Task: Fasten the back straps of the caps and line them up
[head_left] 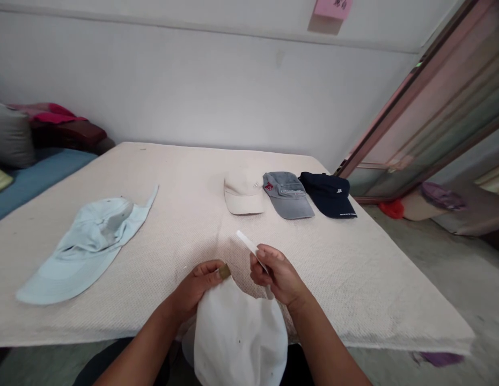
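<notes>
A white baseball cap (239, 332) is held close to me at the table's front edge, its back opening facing away. My left hand (199, 287) pinches the rim beside the brass-coloured buckle (224, 271). In my right hand (277, 274) the cap's white strap (247, 242) is gripped, its loose end pointing up and left. The strap is apart from the buckle. To the left lies a pale blue cap (98, 225), its strap undone. Farther back sit a beige cap (243, 195), a grey cap (287, 195) and a navy cap (329, 195) in a row.
A cream textured cloth (185, 177) covers the table, which stands against a white wall (185, 86). At the far left are a grey cushion (10, 134) and a blue seat (52, 166). A framed glass door (426, 118) is on the right.
</notes>
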### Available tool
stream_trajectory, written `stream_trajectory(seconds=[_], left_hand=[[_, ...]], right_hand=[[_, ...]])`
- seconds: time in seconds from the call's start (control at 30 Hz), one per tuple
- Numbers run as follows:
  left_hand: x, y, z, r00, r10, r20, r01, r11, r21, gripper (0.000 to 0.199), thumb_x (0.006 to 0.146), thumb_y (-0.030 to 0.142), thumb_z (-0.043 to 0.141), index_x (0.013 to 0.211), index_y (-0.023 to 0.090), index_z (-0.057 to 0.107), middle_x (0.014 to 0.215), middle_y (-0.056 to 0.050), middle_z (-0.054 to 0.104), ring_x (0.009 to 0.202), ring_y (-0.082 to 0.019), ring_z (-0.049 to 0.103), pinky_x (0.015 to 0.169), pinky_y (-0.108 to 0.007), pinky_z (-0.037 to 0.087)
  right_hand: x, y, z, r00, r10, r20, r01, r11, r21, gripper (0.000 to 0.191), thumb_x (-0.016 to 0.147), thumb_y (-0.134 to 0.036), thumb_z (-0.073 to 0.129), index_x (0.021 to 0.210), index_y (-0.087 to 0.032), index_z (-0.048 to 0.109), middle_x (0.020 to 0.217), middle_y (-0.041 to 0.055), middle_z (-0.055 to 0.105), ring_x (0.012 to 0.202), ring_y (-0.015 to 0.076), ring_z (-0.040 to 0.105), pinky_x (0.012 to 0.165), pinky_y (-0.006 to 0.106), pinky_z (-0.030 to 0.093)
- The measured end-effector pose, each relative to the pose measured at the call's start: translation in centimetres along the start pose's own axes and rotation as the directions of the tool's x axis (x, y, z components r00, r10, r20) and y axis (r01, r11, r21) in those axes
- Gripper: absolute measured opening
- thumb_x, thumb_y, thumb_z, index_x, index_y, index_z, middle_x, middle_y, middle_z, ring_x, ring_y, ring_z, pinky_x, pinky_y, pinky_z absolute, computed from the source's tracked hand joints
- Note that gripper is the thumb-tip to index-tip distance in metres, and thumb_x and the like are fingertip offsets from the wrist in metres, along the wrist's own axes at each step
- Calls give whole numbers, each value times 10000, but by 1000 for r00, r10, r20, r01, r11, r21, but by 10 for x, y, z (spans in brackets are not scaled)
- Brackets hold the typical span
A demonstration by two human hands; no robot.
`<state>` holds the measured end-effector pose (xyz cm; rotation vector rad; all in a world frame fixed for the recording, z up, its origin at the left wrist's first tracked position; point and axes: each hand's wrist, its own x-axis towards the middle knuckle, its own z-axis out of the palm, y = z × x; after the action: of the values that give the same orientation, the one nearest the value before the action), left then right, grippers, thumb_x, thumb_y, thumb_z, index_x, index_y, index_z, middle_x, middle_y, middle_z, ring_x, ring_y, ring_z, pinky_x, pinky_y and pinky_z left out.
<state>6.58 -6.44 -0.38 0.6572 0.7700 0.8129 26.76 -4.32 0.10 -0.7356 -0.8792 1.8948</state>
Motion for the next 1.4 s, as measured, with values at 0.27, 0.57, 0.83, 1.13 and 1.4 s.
stream_trajectory(seconds=[0.27, 0.57, 0.83, 1.13, 1.4], left_hand=[[6, -2, -4, 1000, 17, 25, -17, 999, 28, 166, 786, 291, 665, 844, 140, 698, 717, -47, 667, 598, -120, 574, 586, -236, 417], [-7, 9, -1, 999, 43, -11, -43, 998, -49, 166, 700, 309, 738, 703, 152, 682, 603, 9, 607, 490, -70, 503, 488, -181, 365], [-9, 18, 4, 996, 19, -93, -20, 1000, -5, 167, 682, 311, 740, 698, 154, 683, 544, 19, 583, 454, -74, 498, 470, -186, 370], [3, 7, -11, 986, 88, -144, -72, 992, 108, 150, 719, 286, 720, 786, 158, 681, 633, 0, 621, 515, -91, 534, 502, -199, 385], [-1, 10, -1, 995, 76, -61, -69, 992, 106, 163, 766, 315, 683, 743, 154, 683, 609, 10, 613, 500, -67, 504, 495, -179, 366]], right_hand=[[-6, -7, 0, 995, 95, 37, -94, 995, -33, 195, 797, -317, 626, 734, -141, 568, 469, -76, 383, 374, 22, 225, 377, 178, 120], [-8, -3, -3, 993, 118, 18, -117, 993, -31, 191, 738, -257, 660, 640, -131, 555, 510, -32, 468, 398, 30, 310, 394, 184, 136], [-6, -10, -6, 1000, 10, 16, -10, 1000, -6, 134, 774, -222, 614, 694, -153, 530, 559, -36, 488, 403, 31, 313, 403, 197, 149], [-3, -11, -3, 999, 21, -26, -24, 994, -108, 255, 803, -289, 620, 629, -149, 495, 516, -52, 418, 407, 28, 255, 407, 203, 116], [-4, -7, 1, 996, 81, 24, -74, 974, -215, 254, 795, -305, 637, 640, -146, 514, 509, -65, 380, 416, 30, 261, 416, 206, 147]])
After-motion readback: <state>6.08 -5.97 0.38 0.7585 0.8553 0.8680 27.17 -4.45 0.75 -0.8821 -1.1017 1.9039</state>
